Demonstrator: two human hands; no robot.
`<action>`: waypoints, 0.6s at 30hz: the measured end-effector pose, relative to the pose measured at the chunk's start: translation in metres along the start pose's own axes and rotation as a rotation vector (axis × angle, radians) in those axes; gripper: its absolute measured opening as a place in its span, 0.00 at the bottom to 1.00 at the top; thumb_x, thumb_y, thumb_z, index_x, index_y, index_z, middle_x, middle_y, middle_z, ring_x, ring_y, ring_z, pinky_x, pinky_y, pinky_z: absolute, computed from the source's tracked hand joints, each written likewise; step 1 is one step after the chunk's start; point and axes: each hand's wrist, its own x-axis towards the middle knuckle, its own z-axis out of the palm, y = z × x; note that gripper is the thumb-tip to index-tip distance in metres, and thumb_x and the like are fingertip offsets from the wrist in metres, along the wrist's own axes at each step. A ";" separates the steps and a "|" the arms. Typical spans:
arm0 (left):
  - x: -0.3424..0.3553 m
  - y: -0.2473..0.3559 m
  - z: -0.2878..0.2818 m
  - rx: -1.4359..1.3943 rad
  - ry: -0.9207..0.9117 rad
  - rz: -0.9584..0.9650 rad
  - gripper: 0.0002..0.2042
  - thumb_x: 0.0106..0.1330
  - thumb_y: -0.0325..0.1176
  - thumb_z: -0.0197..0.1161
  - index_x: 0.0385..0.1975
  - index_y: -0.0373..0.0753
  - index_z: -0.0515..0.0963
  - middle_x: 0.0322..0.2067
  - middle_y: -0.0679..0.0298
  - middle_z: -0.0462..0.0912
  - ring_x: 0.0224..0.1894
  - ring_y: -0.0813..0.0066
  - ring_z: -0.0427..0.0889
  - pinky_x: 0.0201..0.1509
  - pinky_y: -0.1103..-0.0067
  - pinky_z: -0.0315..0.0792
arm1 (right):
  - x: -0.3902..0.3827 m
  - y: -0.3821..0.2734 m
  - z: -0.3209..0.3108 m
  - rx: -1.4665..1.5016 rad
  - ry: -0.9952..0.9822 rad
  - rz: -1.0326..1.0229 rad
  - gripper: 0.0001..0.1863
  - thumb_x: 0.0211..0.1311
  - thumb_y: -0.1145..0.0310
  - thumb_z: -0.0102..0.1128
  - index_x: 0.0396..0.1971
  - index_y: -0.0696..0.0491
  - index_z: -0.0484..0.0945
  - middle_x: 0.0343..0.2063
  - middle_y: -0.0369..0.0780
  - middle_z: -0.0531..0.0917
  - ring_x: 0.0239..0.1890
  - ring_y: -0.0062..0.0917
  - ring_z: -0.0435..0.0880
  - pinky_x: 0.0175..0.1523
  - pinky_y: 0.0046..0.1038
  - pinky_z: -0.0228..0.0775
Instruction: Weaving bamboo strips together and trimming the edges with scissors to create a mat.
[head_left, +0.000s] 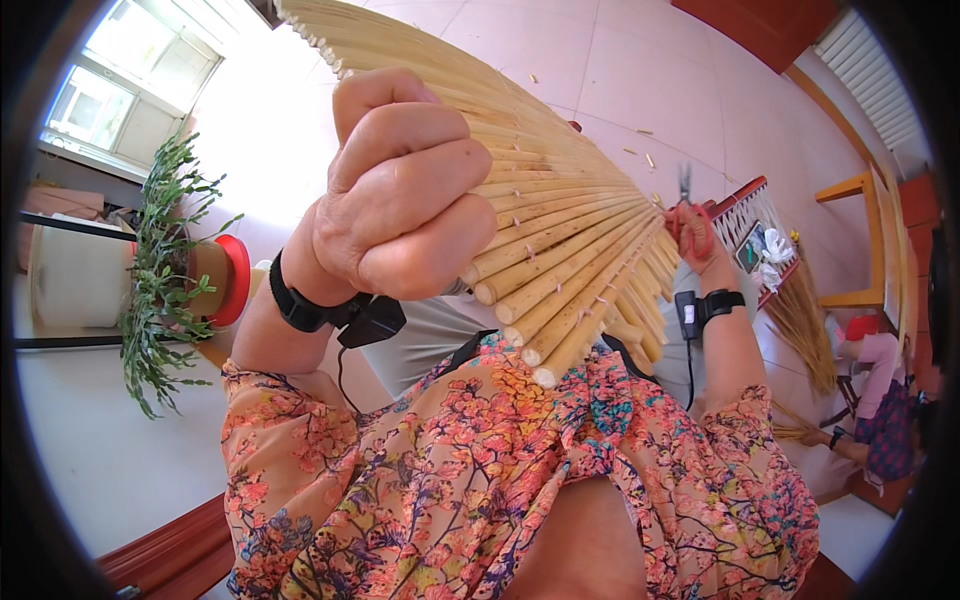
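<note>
A curved mat of pale yellow stalks [560, 190], bound side by side with rows of thread stitches, spreads over my lap and up toward the top of the view. My left hand [410, 190] is raised in front of its left part, closed in a fist. Whatever the fist may hold is hidden, and I cannot tell whether it touches the mat. At the mat's right edge, my right hand [692, 238] is closed around the red handles of small scissors [685, 182]. Their dark blades point away from me.
Cut stalk bits [650, 160] lie on the tiled floor. To the right stand a small red-framed stool [745, 210] with things on it and a bundle of long stalks [805, 330]. Another person [880, 420] sits farther right. A potted plant [165, 270] stands left.
</note>
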 end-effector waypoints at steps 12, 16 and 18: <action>-0.121 -0.052 0.052 0.339 0.371 -0.714 0.31 0.46 0.25 0.67 0.53 0.41 0.62 0.46 0.54 0.71 0.48 0.57 0.70 0.53 0.73 0.66 | 0.008 0.026 0.031 0.141 0.185 -0.297 0.11 0.51 0.72 0.61 0.35 0.56 0.72 0.32 0.35 0.77 0.34 0.20 0.78 0.40 0.22 0.72; -0.228 -0.025 0.076 -1.094 0.742 -1.623 0.23 0.61 0.22 0.51 0.57 0.38 0.57 0.48 0.55 0.71 0.48 0.64 0.73 0.49 0.72 0.73 | 0.017 0.032 0.091 0.044 0.227 -0.162 0.10 0.49 0.73 0.64 0.30 0.54 0.73 0.25 0.33 0.75 0.29 0.17 0.76 0.36 0.18 0.69; -0.245 -0.012 0.089 -1.407 0.888 -1.670 0.18 0.66 0.28 0.44 0.56 0.35 0.58 0.49 0.53 0.70 0.49 0.62 0.73 0.48 0.67 0.73 | 0.031 0.057 0.074 -0.015 0.194 -0.190 0.11 0.48 0.73 0.64 0.32 0.56 0.73 0.27 0.35 0.77 0.28 0.18 0.77 0.30 0.19 0.68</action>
